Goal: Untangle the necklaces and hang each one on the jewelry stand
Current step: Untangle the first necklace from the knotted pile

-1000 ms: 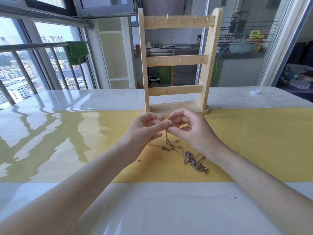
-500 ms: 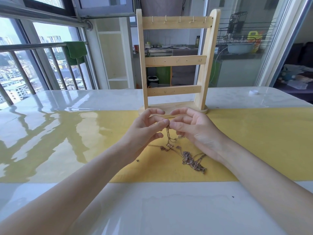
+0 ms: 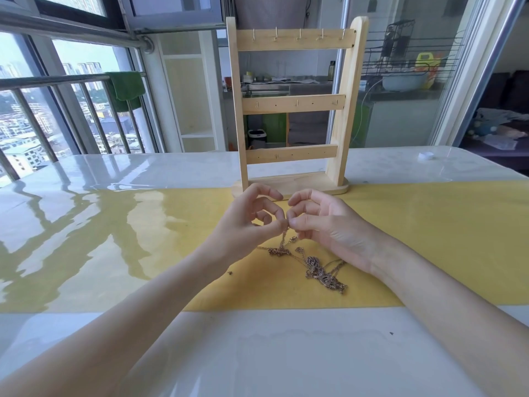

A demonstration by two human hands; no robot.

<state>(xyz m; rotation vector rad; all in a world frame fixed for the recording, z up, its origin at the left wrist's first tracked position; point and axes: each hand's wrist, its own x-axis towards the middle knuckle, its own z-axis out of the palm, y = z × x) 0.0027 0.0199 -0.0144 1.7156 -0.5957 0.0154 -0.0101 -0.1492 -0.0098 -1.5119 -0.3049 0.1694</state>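
While both hands pinch one chain (image 3: 284, 236) at the fingers, left hand (image 3: 246, 224) meeting right hand (image 3: 323, 222), I let the tangle (image 3: 317, 270) rest mid-surface before the bare stand (image 3: 294, 104).

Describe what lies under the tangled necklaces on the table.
The necklaces lie on a yellow mat, which rests on the glossy white table. Both hands pinch one chain end above it. The table under the mat is covered.
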